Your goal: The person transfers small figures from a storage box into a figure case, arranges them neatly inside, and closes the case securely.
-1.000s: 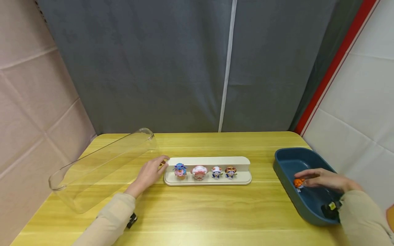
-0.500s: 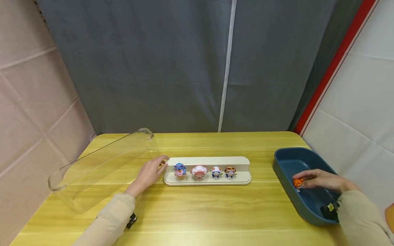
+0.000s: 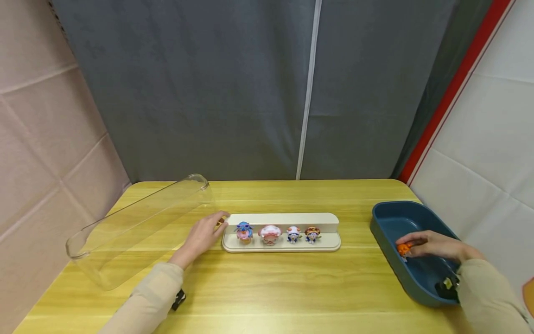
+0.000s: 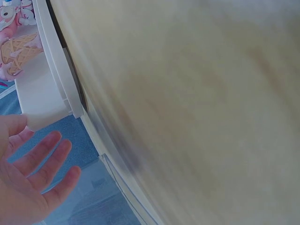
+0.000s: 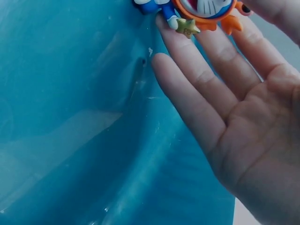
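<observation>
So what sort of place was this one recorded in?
Probably a small screened-off booth set up for recording, though the frames don't confirm that. A gray curtain closes the back, pale, creased sheeting lines the left side, and a wood-grain table stands in front.

The figurine (image 5: 206, 9) is orange, white and blue, its star (image 5: 188, 28) perhaps gold.

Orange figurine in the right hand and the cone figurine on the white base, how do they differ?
The orange figurine is held in the right hand, while the cone figurine stands on the white base. The orange figurine has blue limbs and a yellowish star; the cone figurine is pink and blue above a waffle cone. Both are colourful figurines.
</observation>
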### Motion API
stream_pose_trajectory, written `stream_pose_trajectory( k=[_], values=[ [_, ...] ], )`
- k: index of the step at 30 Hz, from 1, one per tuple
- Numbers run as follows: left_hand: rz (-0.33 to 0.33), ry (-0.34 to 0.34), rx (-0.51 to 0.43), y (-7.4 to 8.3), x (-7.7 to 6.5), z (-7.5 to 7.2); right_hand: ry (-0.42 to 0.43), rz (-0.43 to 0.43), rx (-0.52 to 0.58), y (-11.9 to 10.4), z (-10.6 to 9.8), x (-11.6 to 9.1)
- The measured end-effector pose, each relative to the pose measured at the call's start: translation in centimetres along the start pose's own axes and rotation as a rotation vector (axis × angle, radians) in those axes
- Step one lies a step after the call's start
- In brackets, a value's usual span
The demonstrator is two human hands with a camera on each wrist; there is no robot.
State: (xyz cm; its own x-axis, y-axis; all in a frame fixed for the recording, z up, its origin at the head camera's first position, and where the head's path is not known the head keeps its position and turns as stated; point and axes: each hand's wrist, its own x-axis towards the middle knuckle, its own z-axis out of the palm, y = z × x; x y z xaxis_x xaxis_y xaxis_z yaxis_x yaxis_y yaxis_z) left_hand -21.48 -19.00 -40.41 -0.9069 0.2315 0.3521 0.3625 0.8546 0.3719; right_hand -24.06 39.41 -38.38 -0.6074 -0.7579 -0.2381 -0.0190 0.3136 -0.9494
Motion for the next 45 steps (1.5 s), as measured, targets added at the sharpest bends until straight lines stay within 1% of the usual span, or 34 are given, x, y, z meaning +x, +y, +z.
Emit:
stream_pose_trajectory(
  k=[2,4,8,11,18,26,31,37,42,45],
  values=[
    [-0.001,-0.002,-0.001,0.0,0.0,0.0,0.003,0.006,0.000,-0.1,0.1,0.0],
    [-0.002,-0.001,-0.002,0.0,0.0,0.0,0.017,0.012,-0.023,-0.1,0.1,0.0],
    [0.003,-0.001,-0.002,-0.1,0.1,0.1,0.076,0.033,-0.111,-0.2,0.1,-0.1],
    [0.003,-0.005,-0.001,-0.1,0.1,0.1,0.113,0.035,-0.150,-0.4,0.1,-0.1],
    [0.000,-0.009,0.003,0.0,0.1,0.0,0.153,0.037,-0.165,-1.2,0.3,-0.1],
    [0.009,0.001,0.003,0.0,0.1,0.1,0.265,0.068,-0.317,-3.0,0.7,0.0],
    [0.012,0.006,-0.001,0.0,0.0,0.1,0.342,0.108,-0.398,-4.3,1.2,0.1],
    [0.013,0.002,-0.002,-0.1,0.1,0.1,0.411,0.139,-0.417,-5.7,1.8,0.1],
    [0.005,0.000,-0.004,0.0,0.0,0.1,0.461,0.128,-0.425,-6.8,2.4,0.5],
    [0.007,0.000,-0.006,0.0,0.0,0.1,0.476,0.111,-0.436,-7.3,2.7,0.7]
  ],
)
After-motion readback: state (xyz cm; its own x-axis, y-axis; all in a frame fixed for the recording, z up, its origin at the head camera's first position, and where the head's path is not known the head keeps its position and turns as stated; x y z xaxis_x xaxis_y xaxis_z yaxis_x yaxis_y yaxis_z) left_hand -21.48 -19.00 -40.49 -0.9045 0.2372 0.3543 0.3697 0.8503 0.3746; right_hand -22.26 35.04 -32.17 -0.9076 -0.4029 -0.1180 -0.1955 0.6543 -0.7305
